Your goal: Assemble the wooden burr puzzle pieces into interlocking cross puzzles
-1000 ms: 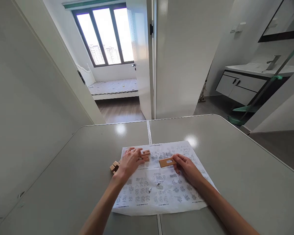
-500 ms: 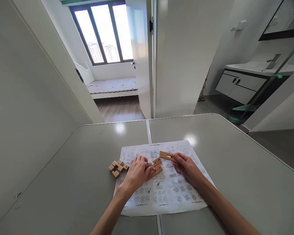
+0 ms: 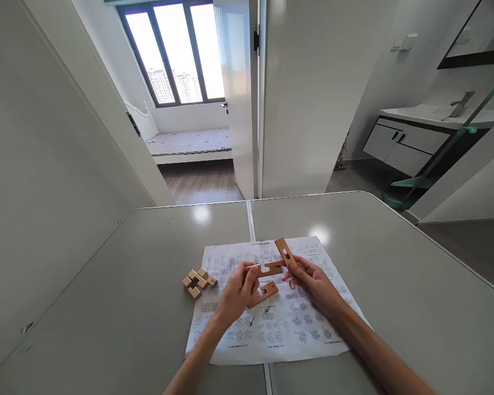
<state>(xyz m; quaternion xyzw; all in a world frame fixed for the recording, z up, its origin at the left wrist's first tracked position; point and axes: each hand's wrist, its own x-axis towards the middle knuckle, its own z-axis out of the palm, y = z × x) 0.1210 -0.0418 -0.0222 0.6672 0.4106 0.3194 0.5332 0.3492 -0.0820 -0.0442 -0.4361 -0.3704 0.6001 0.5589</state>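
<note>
Slotted wooden bar (image 3: 280, 244): one, over the upper right part of the printed sheet (image 3: 239, 348), with the grip of the right hand (image 3: 313, 278) clamped on its near end. Compared with half a second earlier, the bar has turned from nearly level to steep, its free end directed at the sheet's top edge. The left hand (image 3: 236, 293), previously laid over two notched bars, now has its grip clamped on one, the raised notched bar (image 3: 274, 268); its right end reaches the right hand's fingers. The second notched bar (image 3: 267, 297) lies at the sheet's middle, partly hidden. Each bar is flat, light brown, with a cutout. One block cluster (image 3: 197, 281) sits at the sheet's left edge, partly on the bench (image 3: 148, 307).
</note>
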